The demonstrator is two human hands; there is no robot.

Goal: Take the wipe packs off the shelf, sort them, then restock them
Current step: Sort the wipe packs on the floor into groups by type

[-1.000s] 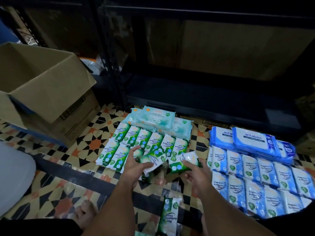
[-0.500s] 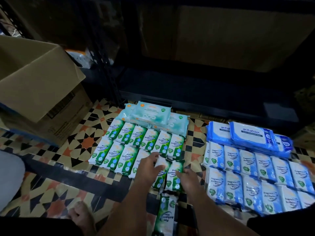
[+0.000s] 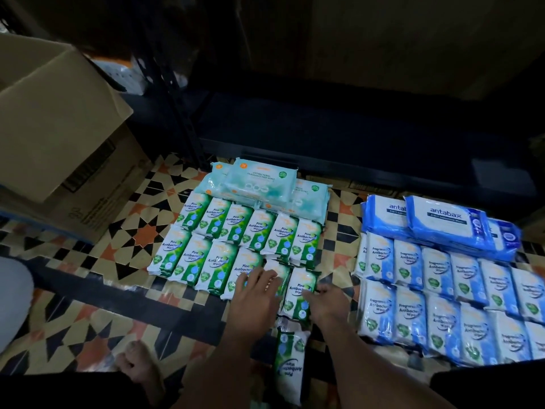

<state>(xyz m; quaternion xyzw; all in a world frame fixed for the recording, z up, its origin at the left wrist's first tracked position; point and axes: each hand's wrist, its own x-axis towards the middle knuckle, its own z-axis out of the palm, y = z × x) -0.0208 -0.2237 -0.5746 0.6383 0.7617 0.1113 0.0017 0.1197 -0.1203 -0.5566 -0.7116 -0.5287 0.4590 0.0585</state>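
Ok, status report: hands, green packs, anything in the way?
Left hand flat on a front-row green pack. Right hand at last green pack, grip unclear. One loose green pack lies between the forearms.

A bare tile lane [image 3: 342, 231] runs between green packs [image 3: 236, 231] and blue packs [image 3: 442, 276]; cardboard box [image 3: 65, 149] blocks left.

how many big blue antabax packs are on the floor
3 show: one large blue antabax wipe pack on top, one under its left edge, one under its right; more may hide beneath.
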